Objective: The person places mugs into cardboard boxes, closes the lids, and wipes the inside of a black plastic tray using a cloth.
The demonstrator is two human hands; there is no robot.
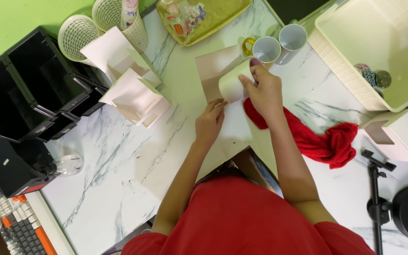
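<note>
A cream mug lies tilted on its side over a pale pink sheet on the marble table. My right hand lies over the mug's right side, thumb and fingers on it. It also grips one end of a red cloth, which trails off to the right across the table. My left hand is just below the mug, its bunched fingertips closed on the mug's lower edge.
Two grey-white mugs and a yellow tape ring stand behind. A yellow-green tray, white basket, folded pink boxes, lattice baskets and black organisers ring the table. A tripod stands right, a keyboard left.
</note>
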